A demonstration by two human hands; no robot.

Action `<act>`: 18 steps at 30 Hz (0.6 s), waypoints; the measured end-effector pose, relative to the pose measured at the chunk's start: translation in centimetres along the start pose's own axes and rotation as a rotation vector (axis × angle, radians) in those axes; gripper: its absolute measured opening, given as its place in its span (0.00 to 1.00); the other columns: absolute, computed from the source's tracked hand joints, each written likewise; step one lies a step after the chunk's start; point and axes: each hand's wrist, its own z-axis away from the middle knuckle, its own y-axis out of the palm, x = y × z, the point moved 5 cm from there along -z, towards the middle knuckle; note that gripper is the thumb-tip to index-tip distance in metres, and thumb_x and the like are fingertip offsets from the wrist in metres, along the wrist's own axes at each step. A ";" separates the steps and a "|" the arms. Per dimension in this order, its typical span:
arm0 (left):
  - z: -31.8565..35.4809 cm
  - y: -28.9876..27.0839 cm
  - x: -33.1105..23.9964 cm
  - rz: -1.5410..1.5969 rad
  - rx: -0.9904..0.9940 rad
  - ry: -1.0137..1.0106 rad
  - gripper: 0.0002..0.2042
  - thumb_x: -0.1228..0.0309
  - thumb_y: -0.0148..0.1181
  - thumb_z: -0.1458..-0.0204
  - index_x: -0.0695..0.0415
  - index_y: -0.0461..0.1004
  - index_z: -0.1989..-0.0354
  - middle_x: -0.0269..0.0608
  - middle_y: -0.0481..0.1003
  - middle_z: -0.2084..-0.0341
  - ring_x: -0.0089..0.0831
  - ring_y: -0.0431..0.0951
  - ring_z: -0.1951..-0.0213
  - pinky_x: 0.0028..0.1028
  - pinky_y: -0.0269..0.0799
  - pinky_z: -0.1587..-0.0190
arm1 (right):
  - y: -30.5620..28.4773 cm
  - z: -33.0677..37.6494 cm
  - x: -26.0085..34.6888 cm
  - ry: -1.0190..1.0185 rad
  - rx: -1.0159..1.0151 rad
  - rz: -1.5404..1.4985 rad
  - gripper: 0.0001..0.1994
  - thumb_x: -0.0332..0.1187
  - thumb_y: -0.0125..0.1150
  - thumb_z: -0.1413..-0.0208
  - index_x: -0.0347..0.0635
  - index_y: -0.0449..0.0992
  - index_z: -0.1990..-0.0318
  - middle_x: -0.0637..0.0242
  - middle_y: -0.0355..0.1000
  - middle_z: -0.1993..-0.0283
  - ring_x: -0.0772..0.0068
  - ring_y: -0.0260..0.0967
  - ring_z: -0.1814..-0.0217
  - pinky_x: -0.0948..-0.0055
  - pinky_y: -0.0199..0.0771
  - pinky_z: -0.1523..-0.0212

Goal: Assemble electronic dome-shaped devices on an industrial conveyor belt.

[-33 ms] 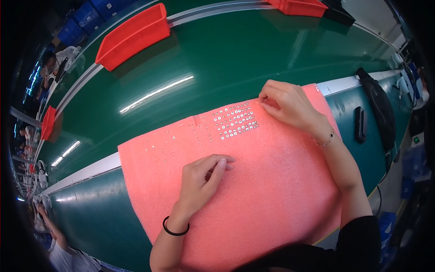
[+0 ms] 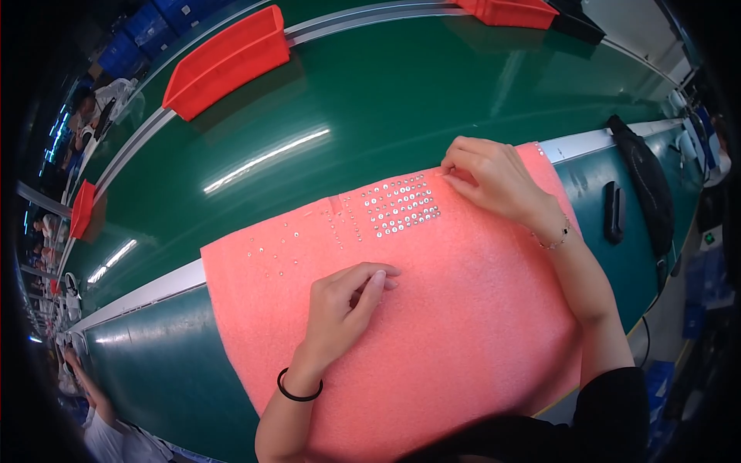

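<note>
A pink fleecy cloth (image 2: 463, 324) lies over the bench edge in front of me. Near its far edge, small round silvery pieces (image 2: 401, 204) sit in tight rows, some with dark marks. Further left, smaller shiny pieces (image 2: 284, 238) are scattered more loosely. My right hand (image 2: 494, 181) is at the cloth's far edge, right of the rows, with thumb and fingertips pinched together; what they hold, if anything, is too small to make out. Over the cloth, below the rows, my left hand (image 2: 340, 305) is loosely closed, thumb against the bent fingers. Its inner side is hidden.
A green belt surface (image 2: 370, 100) runs beyond the cloth. Red bins (image 2: 228, 65) stand along its far rail. On the right lie a small black case (image 2: 614, 212) and a black pouch (image 2: 644, 170). Another person's arm (image 2: 89, 382) shows at the lower left.
</note>
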 end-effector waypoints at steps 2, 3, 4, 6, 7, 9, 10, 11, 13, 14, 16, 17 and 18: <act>0.0 0.0 0.0 0.005 -0.001 0.005 0.12 0.73 0.44 0.44 0.65 0.75 0.65 0.41 0.77 0.75 0.21 0.73 0.77 0.20 0.68 0.73 | 0.0 0.2 0.1 -0.082 -0.015 0.073 0.04 0.26 0.59 0.57 0.38 0.70 0.73 0.64 0.67 0.72 0.64 0.68 0.68 0.69 0.67 0.70; 0.0 0.0 0.1 0.002 0.000 0.001 0.12 0.73 0.44 0.44 0.65 0.75 0.65 0.41 0.77 0.75 0.21 0.73 0.76 0.20 0.69 0.73 | 0.0 0.4 0.1 -0.083 -0.015 0.071 0.04 0.26 0.59 0.57 0.38 0.70 0.73 0.64 0.67 0.72 0.64 0.68 0.68 0.69 0.67 0.70; 0.0 0.0 0.1 -0.001 0.001 -0.003 0.12 0.73 0.44 0.44 0.65 0.75 0.65 0.41 0.77 0.75 0.21 0.74 0.76 0.20 0.69 0.73 | 0.0 0.7 0.2 -0.088 -0.013 0.076 0.04 0.25 0.59 0.57 0.39 0.70 0.74 0.65 0.67 0.71 0.65 0.67 0.68 0.69 0.68 0.70; 0.0 0.0 0.1 0.002 -0.002 -0.006 0.12 0.73 0.44 0.44 0.65 0.75 0.65 0.41 0.77 0.75 0.22 0.74 0.76 0.20 0.69 0.72 | 0.0 0.9 0.6 -0.095 -0.010 0.080 0.04 0.25 0.59 0.57 0.39 0.70 0.74 0.67 0.68 0.71 0.65 0.67 0.67 0.69 0.68 0.70; 0.1 -0.1 0.1 0.007 -0.003 -0.009 0.12 0.73 0.44 0.44 0.65 0.75 0.65 0.41 0.77 0.75 0.22 0.74 0.75 0.20 0.69 0.72 | 0.0 0.9 0.9 -0.087 -0.005 0.081 0.04 0.25 0.58 0.57 0.39 0.69 0.75 0.67 0.67 0.69 0.65 0.67 0.68 0.70 0.68 0.70; 0.0 0.0 0.1 0.008 -0.001 -0.010 0.12 0.73 0.44 0.44 0.65 0.75 0.65 0.41 0.77 0.75 0.22 0.74 0.75 0.20 0.69 0.72 | -0.2 0.9 1.1 -0.079 0.001 0.087 0.03 0.25 0.58 0.57 0.39 0.69 0.75 0.68 0.67 0.68 0.65 0.67 0.68 0.70 0.68 0.70; 0.0 0.0 0.1 0.007 0.002 -0.013 0.11 0.73 0.44 0.44 0.65 0.75 0.65 0.41 0.77 0.75 0.22 0.75 0.74 0.20 0.69 0.72 | -0.2 0.9 1.1 -0.047 0.017 0.077 0.04 0.25 0.58 0.57 0.38 0.69 0.75 0.68 0.67 0.66 0.65 0.67 0.69 0.70 0.68 0.71; 0.0 -0.1 0.1 0.008 0.000 -0.013 0.11 0.73 0.44 0.44 0.65 0.75 0.65 0.41 0.77 0.75 0.22 0.75 0.74 0.20 0.69 0.72 | -0.2 0.8 1.0 -0.015 0.033 0.065 0.04 0.25 0.58 0.57 0.38 0.69 0.75 0.68 0.67 0.65 0.65 0.67 0.70 0.70 0.68 0.71; 0.0 0.0 0.0 -0.003 0.002 0.012 0.11 0.73 0.44 0.44 0.65 0.75 0.65 0.41 0.77 0.74 0.23 0.76 0.73 0.20 0.69 0.72 | 0.2 0.9 0.9 -0.053 0.011 0.062 0.04 0.25 0.58 0.57 0.38 0.69 0.74 0.67 0.67 0.65 0.65 0.67 0.70 0.70 0.68 0.71; 0.0 -0.1 0.0 -0.002 0.001 0.012 0.11 0.73 0.44 0.44 0.65 0.75 0.65 0.41 0.77 0.74 0.23 0.76 0.73 0.20 0.69 0.72 | 0.3 1.0 1.0 -0.088 -0.012 0.061 0.04 0.25 0.58 0.57 0.38 0.69 0.74 0.67 0.67 0.65 0.66 0.67 0.71 0.70 0.67 0.72; 0.0 -0.2 0.2 0.010 -0.017 0.007 0.08 0.72 0.50 0.45 0.61 0.75 0.65 0.42 0.77 0.75 0.26 0.79 0.70 0.21 0.73 0.71 | 0.2 0.8 1.1 -0.066 -0.001 0.054 0.04 0.25 0.57 0.57 0.38 0.69 0.74 0.67 0.67 0.65 0.66 0.67 0.71 0.70 0.67 0.72; 0.0 -0.1 0.3 0.010 -0.018 0.007 0.08 0.72 0.50 0.45 0.61 0.75 0.65 0.42 0.77 0.75 0.26 0.79 0.70 0.21 0.73 0.71 | 0.1 0.8 1.1 -0.044 0.011 0.047 0.04 0.26 0.57 0.57 0.37 0.69 0.74 0.66 0.67 0.66 0.66 0.67 0.71 0.70 0.67 0.72; 0.1 -0.1 0.3 0.008 -0.019 0.014 0.08 0.72 0.50 0.45 0.61 0.75 0.65 0.42 0.77 0.75 0.26 0.79 0.70 0.21 0.73 0.71 | 0.1 0.8 1.2 -0.044 0.012 0.047 0.04 0.26 0.57 0.57 0.37 0.69 0.74 0.66 0.67 0.66 0.66 0.67 0.71 0.70 0.67 0.72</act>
